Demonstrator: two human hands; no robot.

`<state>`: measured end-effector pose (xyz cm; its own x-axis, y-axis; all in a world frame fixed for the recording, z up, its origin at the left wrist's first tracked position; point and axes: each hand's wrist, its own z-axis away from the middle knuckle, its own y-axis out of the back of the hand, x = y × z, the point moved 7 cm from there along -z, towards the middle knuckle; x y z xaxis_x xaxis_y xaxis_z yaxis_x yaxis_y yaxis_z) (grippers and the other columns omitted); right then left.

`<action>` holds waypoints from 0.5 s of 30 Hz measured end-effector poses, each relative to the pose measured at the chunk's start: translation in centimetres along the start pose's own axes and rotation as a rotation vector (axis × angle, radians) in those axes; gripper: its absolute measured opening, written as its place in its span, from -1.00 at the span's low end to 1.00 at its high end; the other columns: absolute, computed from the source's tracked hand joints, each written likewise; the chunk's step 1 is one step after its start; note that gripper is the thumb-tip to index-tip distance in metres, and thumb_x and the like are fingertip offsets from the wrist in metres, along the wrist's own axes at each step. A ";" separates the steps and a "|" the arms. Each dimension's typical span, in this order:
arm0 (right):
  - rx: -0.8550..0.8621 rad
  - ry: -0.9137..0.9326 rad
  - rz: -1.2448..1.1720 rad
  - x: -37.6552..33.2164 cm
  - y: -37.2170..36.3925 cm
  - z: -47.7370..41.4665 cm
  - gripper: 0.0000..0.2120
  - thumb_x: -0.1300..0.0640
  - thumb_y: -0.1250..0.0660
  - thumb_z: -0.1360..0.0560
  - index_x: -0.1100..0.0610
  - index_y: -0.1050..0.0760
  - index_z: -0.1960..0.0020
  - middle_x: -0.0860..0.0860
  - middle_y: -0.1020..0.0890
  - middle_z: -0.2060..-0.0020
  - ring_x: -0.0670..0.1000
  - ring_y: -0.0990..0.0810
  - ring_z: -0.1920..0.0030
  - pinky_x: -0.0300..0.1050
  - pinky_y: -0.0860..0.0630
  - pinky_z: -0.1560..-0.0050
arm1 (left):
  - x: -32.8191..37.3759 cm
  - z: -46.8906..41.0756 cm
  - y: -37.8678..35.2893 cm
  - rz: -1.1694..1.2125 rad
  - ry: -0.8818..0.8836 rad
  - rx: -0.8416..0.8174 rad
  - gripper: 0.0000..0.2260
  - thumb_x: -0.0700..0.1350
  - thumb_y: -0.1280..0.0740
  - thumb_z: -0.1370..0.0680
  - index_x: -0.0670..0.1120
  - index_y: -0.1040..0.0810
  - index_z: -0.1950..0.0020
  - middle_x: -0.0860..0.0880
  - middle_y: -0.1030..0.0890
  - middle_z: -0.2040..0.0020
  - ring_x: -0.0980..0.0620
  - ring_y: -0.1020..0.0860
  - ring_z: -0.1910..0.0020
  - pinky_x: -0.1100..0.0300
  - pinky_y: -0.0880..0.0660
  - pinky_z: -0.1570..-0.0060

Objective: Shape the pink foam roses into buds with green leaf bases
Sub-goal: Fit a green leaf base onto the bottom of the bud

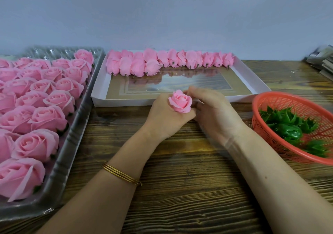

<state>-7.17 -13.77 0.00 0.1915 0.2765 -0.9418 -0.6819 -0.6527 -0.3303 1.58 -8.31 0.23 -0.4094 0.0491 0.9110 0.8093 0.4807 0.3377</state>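
Observation:
My left hand holds one open pink foam rose upright from below, just in front of the white box. My right hand is against the rose's right side, fingers curled at its outer petals. Several open roses fill the clear plastic tray on the left. Shaped pink buds lie in rows at the far end of the white box. Green leaf bases lie in the red mesh basket on the right.
Everything stands on a dark wooden table against a pale wall. A stack of packets or papers sits at the far right edge. A gold bangle is on my left wrist.

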 end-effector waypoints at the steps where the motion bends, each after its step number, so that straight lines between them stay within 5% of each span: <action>1: 0.005 0.008 0.016 0.0 0.0 0.0 -0.60 0.15 -0.35 -0.45 0.51 -0.50 -0.06 0.27 -0.59 0.08 0.11 -0.58 0.05 -0.05 -0.48 -0.05 | 0.1 0.0 -0.1 0.000 -0.005 -0.008 -0.95 -0.26 -0.45 -0.41 -0.19 -0.61 0.16 -0.16 -0.65 0.21 -0.11 -0.60 0.18 -0.08 -0.55 0.12; 7: 0.017 -0.016 0.033 0.2 0.0 0.1 -0.69 0.23 -0.35 -0.45 0.49 -0.55 -0.03 0.30 -0.63 0.05 0.16 -0.60 0.01 -0.01 -0.51 -0.13 | 0.1 0.2 -0.1 0.017 -0.017 -0.028 -0.94 -0.21 -0.44 -0.38 -0.16 -0.59 0.20 -0.13 -0.63 0.25 -0.08 -0.59 0.22 -0.04 -0.54 0.16; 12: 0.005 -0.022 -0.014 0.2 -0.2 0.1 -0.52 0.21 -0.32 -0.36 0.55 -0.46 -0.14 0.37 -0.53 -0.03 0.20 -0.51 -0.05 0.05 -0.42 -0.19 | -0.5 -0.1 -0.2 0.034 0.007 0.016 -0.71 -0.25 -0.47 -0.39 0.04 -0.46 0.40 0.19 -0.49 0.48 0.23 -0.42 0.43 0.31 -0.39 0.37; 15: -0.013 -0.030 -0.017 0.3 -0.4 0.2 -0.69 0.23 -0.29 -0.41 0.44 -0.50 -0.05 0.33 -0.55 -0.01 0.17 -0.53 -0.02 -0.06 -0.51 -0.11 | -0.6 -0.1 0.2 0.139 0.023 0.026 -0.71 -0.31 -0.47 -0.40 0.03 -0.54 0.38 0.19 -0.55 0.45 0.27 -0.47 0.42 0.37 -0.43 0.35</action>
<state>-6.93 -13.30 -0.15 0.1820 0.3084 -0.9337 -0.6690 -0.6570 -0.3474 2.02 -8.36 -0.24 -0.2841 0.0966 0.9539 0.8460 0.4933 0.2020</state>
